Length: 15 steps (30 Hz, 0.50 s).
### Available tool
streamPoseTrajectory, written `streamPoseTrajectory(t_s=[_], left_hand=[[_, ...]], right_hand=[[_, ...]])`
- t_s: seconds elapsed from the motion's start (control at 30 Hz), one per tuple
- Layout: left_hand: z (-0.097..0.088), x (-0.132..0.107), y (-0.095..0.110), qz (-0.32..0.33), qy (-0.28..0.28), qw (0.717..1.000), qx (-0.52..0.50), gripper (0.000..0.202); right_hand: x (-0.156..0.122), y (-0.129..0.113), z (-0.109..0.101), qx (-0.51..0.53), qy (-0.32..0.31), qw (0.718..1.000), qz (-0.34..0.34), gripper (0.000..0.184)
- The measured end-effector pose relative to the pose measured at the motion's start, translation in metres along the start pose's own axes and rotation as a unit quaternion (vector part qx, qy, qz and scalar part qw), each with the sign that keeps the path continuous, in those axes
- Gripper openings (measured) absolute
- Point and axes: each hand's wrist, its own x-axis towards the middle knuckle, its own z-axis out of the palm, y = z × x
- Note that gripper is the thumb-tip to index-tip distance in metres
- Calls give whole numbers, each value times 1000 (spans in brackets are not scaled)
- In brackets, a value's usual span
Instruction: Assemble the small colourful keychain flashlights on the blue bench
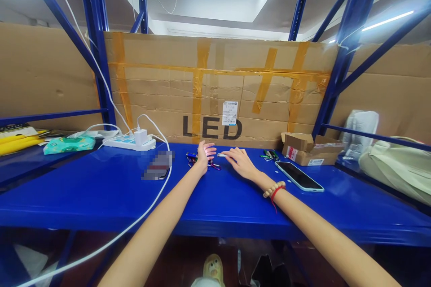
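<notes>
My left hand (204, 157) is upright on its edge over the blue shelf top, fingers spread, palm turned to the right, with nothing seen in it. Close around it lies a heap of small shiny coloured pieces (191, 157), blue and dark, partly hidden behind the hand. A red looped piece like a carabiner (215, 167) shows to its right. My right hand (241, 162), palm down, pinches a small white thin object (222, 155) between thumb and fingertips; its kind is too small to make out. Beyond that hand rests another cluster of small green and dark pieces (269, 156).
A phone (299, 176) and an open cardboard box (311, 148) are on the right. At left stand a power strip (131, 142) with a white cable (148, 208), and a green packet (69, 144). Cardboard (151, 94) walls the back; blue posts (346, 45) flank it.
</notes>
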Motion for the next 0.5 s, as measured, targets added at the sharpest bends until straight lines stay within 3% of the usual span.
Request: streamPoseTrajectory(t_s=[0.5], left_hand=[[7,-6,0,-2,-12,1000,4,46]], right_hand=[[0,-3,-5,0,22,1000,3,41]])
